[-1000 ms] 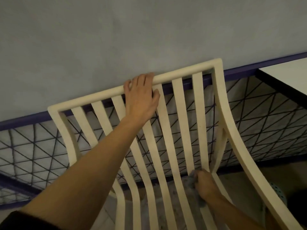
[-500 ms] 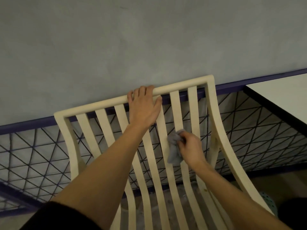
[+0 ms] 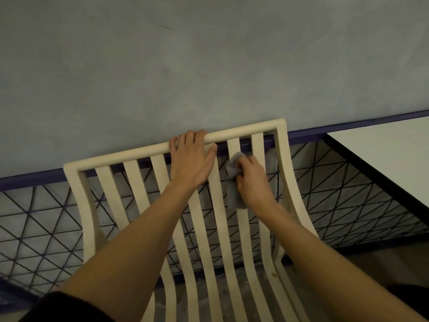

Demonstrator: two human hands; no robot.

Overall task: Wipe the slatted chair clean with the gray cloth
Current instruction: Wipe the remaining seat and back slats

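Gray cloth (image 3: 234,180) bunched in right hand (image 3: 251,180); left hand (image 3: 190,159) grips chair (image 3: 139,198) rail

The chair (image 3: 162,148) is a pale cream all over, its back made of parallel curved slats of the same colour. The cloth (image 3: 233,184) is a plain mid gray with no print. Behind the chair, the wall (image 3: 209,66) is a mottled blue-gray, uneven in tone. A dark purple-blue rail (image 3: 308,133) runs along its lower edge. Below the rail, a mesh (image 3: 46,217) of thin dark lines forms a repeating pattern of triangles over a light gray backing. At the right, the tabletop (image 3: 383,154) is off-white with a black edge. A black sleeve (image 3: 69,307) shows at the lower left. The floor (image 3: 232,293) under the slats is speckled gray.
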